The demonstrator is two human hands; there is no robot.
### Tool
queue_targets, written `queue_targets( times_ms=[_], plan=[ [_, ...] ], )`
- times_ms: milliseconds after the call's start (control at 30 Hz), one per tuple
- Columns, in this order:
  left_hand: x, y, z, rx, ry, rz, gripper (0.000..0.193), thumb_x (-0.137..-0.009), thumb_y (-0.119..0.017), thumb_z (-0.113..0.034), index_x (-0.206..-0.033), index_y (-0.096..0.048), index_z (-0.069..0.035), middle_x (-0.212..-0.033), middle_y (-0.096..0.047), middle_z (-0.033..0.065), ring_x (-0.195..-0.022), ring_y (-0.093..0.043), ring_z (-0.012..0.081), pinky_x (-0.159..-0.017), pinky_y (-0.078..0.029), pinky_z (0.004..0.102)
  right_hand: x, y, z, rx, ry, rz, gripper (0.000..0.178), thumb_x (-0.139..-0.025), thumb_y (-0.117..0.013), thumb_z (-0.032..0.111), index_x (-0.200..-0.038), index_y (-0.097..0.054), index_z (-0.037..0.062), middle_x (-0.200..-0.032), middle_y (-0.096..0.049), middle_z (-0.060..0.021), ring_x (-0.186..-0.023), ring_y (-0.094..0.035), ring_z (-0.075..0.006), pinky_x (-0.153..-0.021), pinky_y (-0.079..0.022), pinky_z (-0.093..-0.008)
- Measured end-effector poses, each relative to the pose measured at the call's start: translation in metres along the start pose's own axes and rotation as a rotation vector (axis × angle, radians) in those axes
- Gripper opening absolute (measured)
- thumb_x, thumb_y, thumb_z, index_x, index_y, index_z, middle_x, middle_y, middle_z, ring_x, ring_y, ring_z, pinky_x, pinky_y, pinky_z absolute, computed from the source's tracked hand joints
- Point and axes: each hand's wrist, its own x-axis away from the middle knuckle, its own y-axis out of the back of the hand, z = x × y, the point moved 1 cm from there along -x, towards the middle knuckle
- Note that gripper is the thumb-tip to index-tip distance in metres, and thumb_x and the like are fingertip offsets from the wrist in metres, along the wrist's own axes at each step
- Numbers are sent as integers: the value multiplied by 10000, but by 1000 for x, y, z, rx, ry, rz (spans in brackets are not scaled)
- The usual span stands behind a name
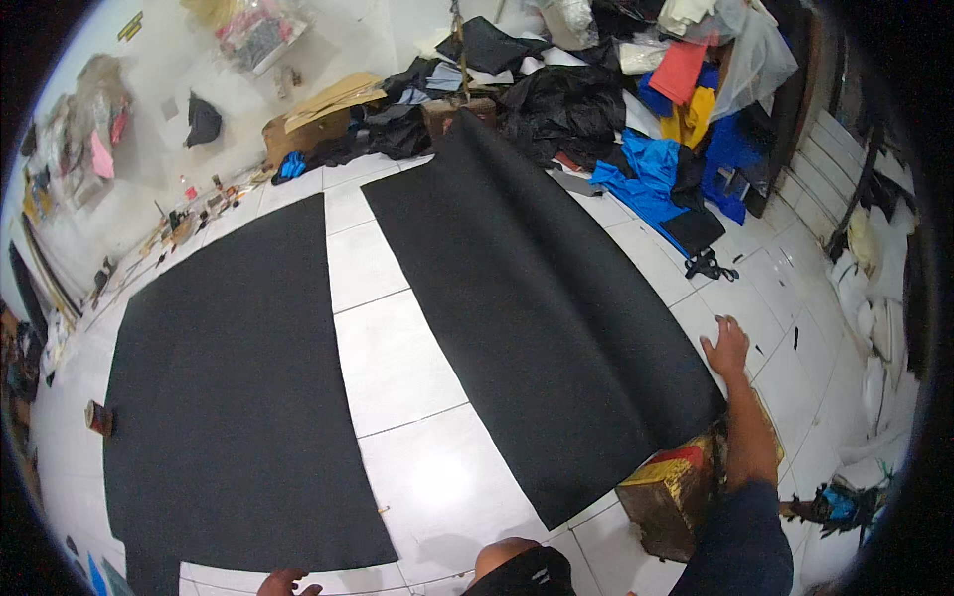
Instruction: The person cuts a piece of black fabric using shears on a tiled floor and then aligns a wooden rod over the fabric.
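A large black sheet [238, 387] lies flat on the tiled floor at the left. My left hand [283, 583] is at its near edge, cut off by the bottom of the picture; the fingers that show are apart, with nothing seen in them. To the right lies a second black sheet [497, 328], its right part raised in a long curved fold. Beside that fold's right edge my right hand [728, 345] is stretched out, fingers apart and holding nothing. Whether it touches the sheet or the floor I cannot tell. Below my right forearm sits a worn brown and yellow box [661, 507], against the sheet's near corner.
White tiles [397, 348] run between the two sheets. A small round can [98, 418] stands at the left sheet's outer edge. Blue cloth [646, 179] and heaped black material [566, 104] lie at the back. Small tools and scraps [189, 221] line the left wall.
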Motion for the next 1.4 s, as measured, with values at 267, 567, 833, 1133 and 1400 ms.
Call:
queue_targets(
  times_ms=[267,567,833,1133,1400],
  plan=[
    [-8,28,-24,-121,247,188,501,-866,-679,-371,-1158,-640,35,-1160,-626,240,-1095,-592,380,-923,-478,460,45,-7,111,-33,-49,94,635,-862,-635,442,-1287,-472,-2,-1258,-553,-241,-1138,-563,-375,-913,-485,-489],
    [8,20,-4,-55,143,62,469,-838,-714,-379,-1117,-666,-5,-1084,-660,201,-950,-659,314,-832,-527,403,83,-18,126,72,71,-130,762,-866,-645,473,-1433,-382,37,-1335,-488,-261,-1238,-493,-354,-1018,-373,-542],
    [16,19,-1,10,159,55,465,-815,-758,-346,-1104,-660,5,-1083,-666,187,-976,-665,303,-822,-538,405,7,15,58,-780,-256,761,738,-803,-718,323,-1404,-406,31,-1374,-499,-229,-1225,-523,-341,-1006,-405,-512],
    [7,5,1,24,157,34,454,-816,-751,-340,-1110,-665,-5,-1095,-653,194,-941,-672,303,-808,-544,391,34,-20,98,219,27,-59,795,-812,-717,402,-1413,-362,21,-1219,-546,-211,-1157,-536,-340,-961,-442,-450],
    [10,7,20,-38,138,77,473,-866,-673,-407,-1171,-648,-47,-1166,-632,188,-1053,-627,338,-900,-506,417,-17,-50,45,-32,212,-286,679,-904,-617,333,-1476,-339,95,-1395,-456,-230,-1306,-427,-388,-1077,-350,-472]
  ],
)
